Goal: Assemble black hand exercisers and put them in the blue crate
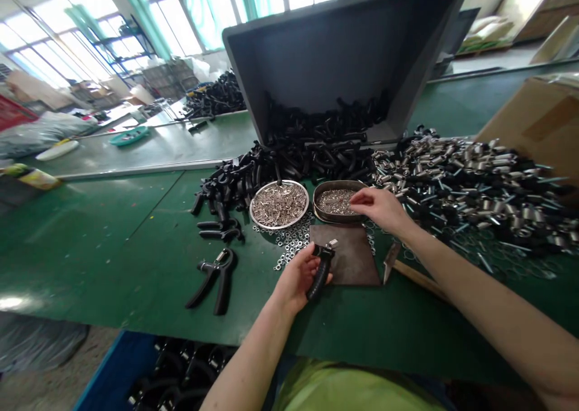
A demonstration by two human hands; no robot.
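Observation:
My left hand is closed round a black handle with a small metal part at its top, held over the near edge of a dark square plate. My right hand reaches over the oval tin of small metal pieces, fingers pinched at its rim; what they pinch is too small to name. A round dish of metal pins stands left of the tin, with loose washers scattered in front.
A tipped grey bin spills black handles onto the green table. An assembled hand gripper lies at left. Springs and parts pile at right beside a cardboard box. A hammer lies near the plate. A blue crate sits below.

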